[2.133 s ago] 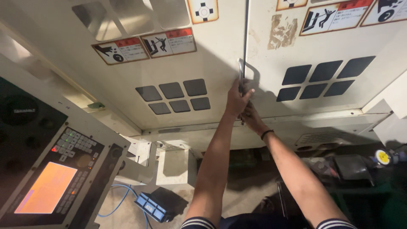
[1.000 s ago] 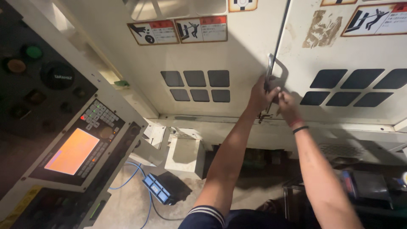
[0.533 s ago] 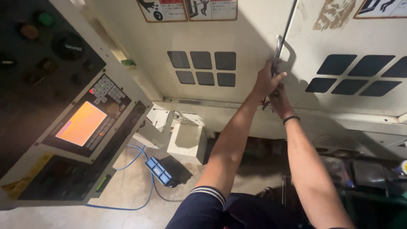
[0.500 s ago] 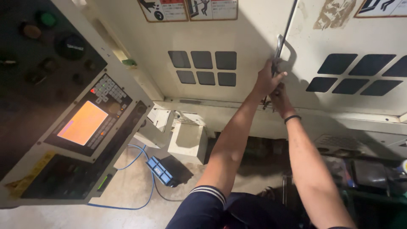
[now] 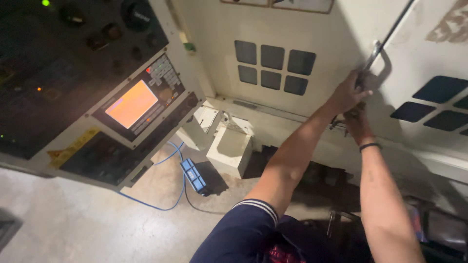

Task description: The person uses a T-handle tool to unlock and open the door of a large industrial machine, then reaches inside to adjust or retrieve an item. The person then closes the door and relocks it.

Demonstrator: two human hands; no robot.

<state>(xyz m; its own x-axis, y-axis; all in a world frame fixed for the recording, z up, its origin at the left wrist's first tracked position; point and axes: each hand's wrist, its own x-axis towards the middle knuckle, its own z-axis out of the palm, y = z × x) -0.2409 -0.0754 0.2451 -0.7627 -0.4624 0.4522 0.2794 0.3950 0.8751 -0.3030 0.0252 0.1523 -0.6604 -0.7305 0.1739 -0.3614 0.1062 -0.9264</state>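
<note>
The left hand (image 5: 347, 92) has its fingers (image 5: 361, 90) clamped on the metal door handle (image 5: 379, 57), which sits on the cream machine door (image 5: 302, 29) beside the dark window squares (image 5: 273, 65). The right hand (image 5: 357, 122) rests just below it; whether its fingers are closed, I cannot tell. The control panel (image 5: 136, 102) glows orange at left

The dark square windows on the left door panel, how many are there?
5: three in the top row, two below. More dark windows sit on the right door, cut off by the frame.
</note>
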